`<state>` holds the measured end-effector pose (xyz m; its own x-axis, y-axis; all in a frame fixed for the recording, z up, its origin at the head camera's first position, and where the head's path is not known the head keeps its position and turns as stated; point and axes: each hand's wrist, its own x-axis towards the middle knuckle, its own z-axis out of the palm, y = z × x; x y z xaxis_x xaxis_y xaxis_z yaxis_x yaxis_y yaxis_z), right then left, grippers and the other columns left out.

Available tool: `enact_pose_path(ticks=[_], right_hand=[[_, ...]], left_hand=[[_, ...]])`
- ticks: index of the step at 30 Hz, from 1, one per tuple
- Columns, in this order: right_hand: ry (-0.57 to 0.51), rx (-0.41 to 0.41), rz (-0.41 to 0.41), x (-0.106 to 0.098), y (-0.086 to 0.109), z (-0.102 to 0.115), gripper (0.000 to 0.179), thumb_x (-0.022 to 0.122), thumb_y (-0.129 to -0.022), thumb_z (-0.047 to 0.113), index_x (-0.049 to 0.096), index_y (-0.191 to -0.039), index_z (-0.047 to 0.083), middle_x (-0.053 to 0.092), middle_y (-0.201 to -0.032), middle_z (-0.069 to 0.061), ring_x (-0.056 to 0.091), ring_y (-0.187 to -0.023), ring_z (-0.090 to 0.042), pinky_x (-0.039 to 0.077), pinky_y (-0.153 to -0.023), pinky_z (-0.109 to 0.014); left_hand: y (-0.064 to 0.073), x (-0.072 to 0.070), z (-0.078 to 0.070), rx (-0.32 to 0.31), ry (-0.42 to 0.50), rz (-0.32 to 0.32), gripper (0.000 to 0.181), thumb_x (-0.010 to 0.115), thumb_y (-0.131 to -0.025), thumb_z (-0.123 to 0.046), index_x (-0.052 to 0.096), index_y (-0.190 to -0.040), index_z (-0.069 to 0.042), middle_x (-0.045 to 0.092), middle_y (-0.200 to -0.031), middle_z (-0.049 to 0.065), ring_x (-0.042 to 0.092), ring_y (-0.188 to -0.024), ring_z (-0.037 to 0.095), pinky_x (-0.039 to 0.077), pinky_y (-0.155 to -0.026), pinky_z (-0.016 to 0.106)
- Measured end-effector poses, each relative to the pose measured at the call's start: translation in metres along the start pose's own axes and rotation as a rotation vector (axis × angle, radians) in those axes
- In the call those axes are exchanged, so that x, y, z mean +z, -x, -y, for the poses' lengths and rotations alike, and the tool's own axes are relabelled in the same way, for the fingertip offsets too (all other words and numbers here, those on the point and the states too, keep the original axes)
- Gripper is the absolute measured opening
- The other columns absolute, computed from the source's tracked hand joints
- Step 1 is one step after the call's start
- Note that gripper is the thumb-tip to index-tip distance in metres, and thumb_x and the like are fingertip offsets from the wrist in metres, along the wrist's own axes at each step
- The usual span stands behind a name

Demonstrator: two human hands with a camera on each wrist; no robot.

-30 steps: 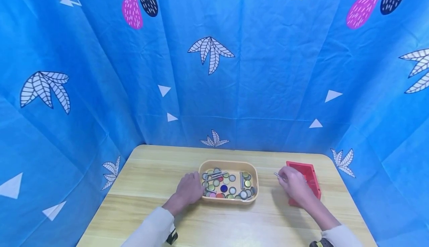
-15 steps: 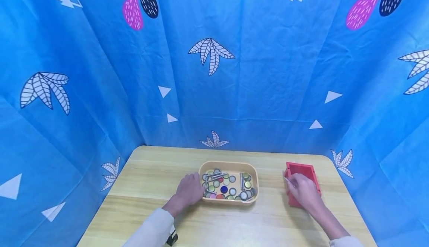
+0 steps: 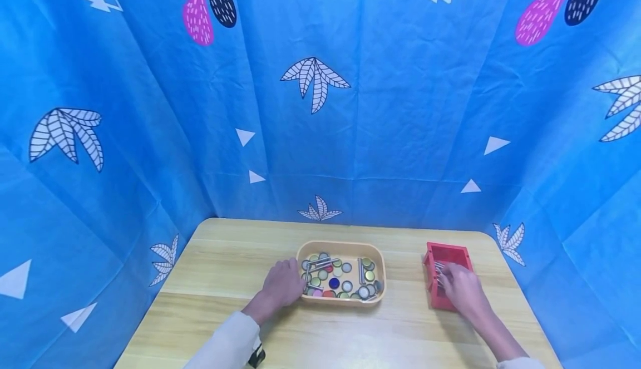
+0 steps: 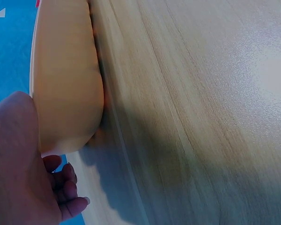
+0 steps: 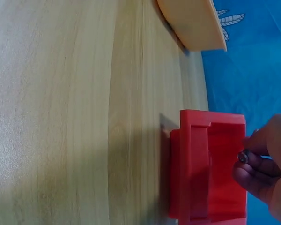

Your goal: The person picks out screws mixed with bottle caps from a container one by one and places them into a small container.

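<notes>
At the left end of a tan plastic tray (image 3: 343, 301), my left hand (image 3: 283, 283) holds the wall. In the left wrist view the thumb lies along the rim and the other fingers curl near the tray's corner. Bottle caps (image 3: 334, 283) in several colours and several silver bolts (image 3: 361, 270) lie in the tray. My right hand (image 3: 463, 288) is over the red bin (image 3: 434, 301), its fingertips at the opening. In the right wrist view they pinch a metal bolt (image 5: 243, 157), seen end-on. More thin metal pieces (image 3: 439, 266) show in the bin beside the fingers.
Both containers stand on a light wooden table (image 3: 240, 246), with a stretch of tabletop between them. A blue patterned curtain (image 3: 400, 107) hangs behind the table and along both sides.
My right hand has moved right and down from the gap beside the red bin to over its opening, carrying the bolt. My left hand has stayed at the tray.
</notes>
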<state>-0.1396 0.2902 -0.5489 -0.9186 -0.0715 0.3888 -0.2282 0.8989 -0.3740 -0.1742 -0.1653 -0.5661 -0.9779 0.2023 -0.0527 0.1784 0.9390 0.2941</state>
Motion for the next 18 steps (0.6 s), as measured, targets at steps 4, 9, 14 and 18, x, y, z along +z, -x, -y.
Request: enact_pose_path(ticks=[4, 9, 14, 18], right_hand=[[0.026, 0.011, 0.003, -0.0003, 0.0027, -0.0028, 0.013, 0.075, -0.082, -0.005, 0.071, -0.095, -0.007, 0.073, -0.085, -0.024, 0.072, -0.078, -0.041, 0.061, -0.069, -0.051], [0.074, 0.032, 0.053, -0.0007, 0.0051, -0.0055, 0.013, 0.074, -0.083, -0.005, 0.071, -0.095, -0.008, 0.070, -0.079, -0.022, 0.070, -0.071, -0.038, 0.060, -0.065, -0.048], [0.129, 0.076, 0.140, 0.0001, 0.0034, -0.0072, 0.008, 0.072, -0.085, -0.003, 0.070, -0.092, -0.007, 0.066, -0.074, -0.016, 0.068, -0.068, -0.032, 0.060, -0.065, -0.048], [0.213, 0.065, 0.201, 0.0009, 0.0013, -0.0068, 0.008, 0.070, -0.082, -0.007, 0.069, -0.090, -0.008, 0.065, -0.071, -0.016, 0.066, -0.065, -0.029, 0.060, -0.065, -0.047]], left_hand=[[0.0004, 0.0004, 0.0006, -0.004, 0.001, 0.011, 0.037, 0.061, -0.090, -0.028, 0.057, -0.109, 0.004, 0.051, -0.085, 0.010, 0.048, -0.077, 0.023, 0.045, -0.069, 0.039], [0.0008, 0.0014, 0.0011, -0.005, 0.000, 0.014, 0.037, 0.061, -0.091, -0.028, 0.056, -0.109, 0.003, 0.052, -0.086, 0.010, 0.048, -0.078, 0.024, 0.046, -0.071, 0.041], [0.0001, 0.0015, 0.0009, -0.002, -0.007, 0.004, 0.036, 0.062, -0.090, -0.029, 0.056, -0.109, 0.002, 0.051, -0.085, 0.009, 0.047, -0.077, 0.023, 0.044, -0.069, 0.039], [0.0002, 0.0003, 0.0007, -0.005, -0.012, 0.016, 0.037, 0.061, -0.091, -0.029, 0.056, -0.110, 0.002, 0.051, -0.086, 0.008, 0.046, -0.077, 0.022, 0.042, -0.069, 0.037]])
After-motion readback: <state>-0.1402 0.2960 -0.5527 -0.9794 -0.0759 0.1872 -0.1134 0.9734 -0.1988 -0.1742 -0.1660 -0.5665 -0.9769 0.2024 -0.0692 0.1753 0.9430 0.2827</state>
